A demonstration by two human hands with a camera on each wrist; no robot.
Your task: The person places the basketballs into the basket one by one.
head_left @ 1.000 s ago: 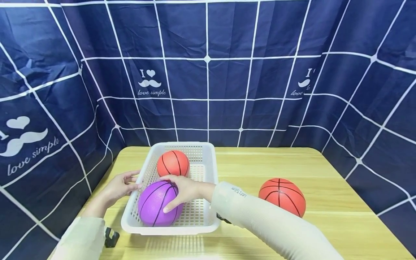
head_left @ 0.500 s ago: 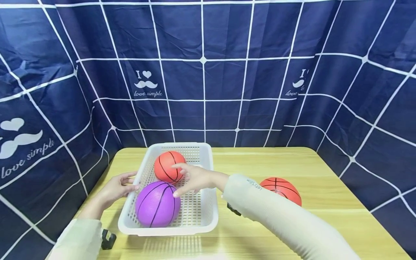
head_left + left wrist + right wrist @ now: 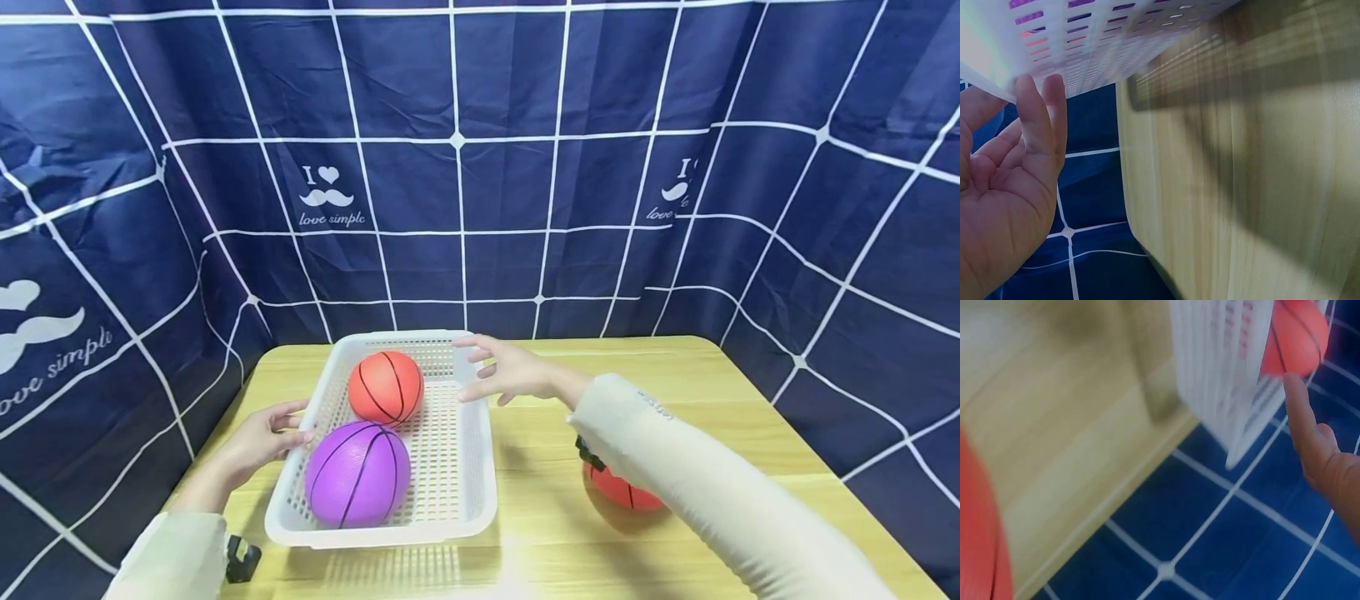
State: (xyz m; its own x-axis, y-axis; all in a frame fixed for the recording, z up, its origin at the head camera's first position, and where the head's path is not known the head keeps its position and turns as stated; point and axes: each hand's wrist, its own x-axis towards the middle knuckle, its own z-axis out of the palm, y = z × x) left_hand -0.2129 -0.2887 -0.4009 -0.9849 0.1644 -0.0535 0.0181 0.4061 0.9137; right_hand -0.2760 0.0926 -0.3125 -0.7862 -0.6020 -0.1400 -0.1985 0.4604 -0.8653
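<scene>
A white plastic basket [image 3: 480,500] stands at the left of the table, holding a purple ball [image 3: 358,475] in front and a red ball [image 3: 386,387] behind it. Both have black basketball lines. My left hand [image 3: 262,437] holds the basket's left rim, thumb at the top and fingertips [image 3: 1035,115] against the outer wall just under the rim. Over the right rim hovers my right hand [image 3: 517,371], fingers spread and holding nothing. A second red ball [image 3: 626,492] lies on the table to the right, partly hidden by my right forearm.
The pale wooden table [image 3: 555,533] carries the basket and the loose ball. A dark blue curtain [image 3: 510,183] with white grid lines rises behind it and along both sides. A black wrist device [image 3: 242,558] sits by the left sleeve.
My right hand has let go of the purple ball in the basket and moved right, past the far red ball, to the right rim. My left hand stays at the left rim.
</scene>
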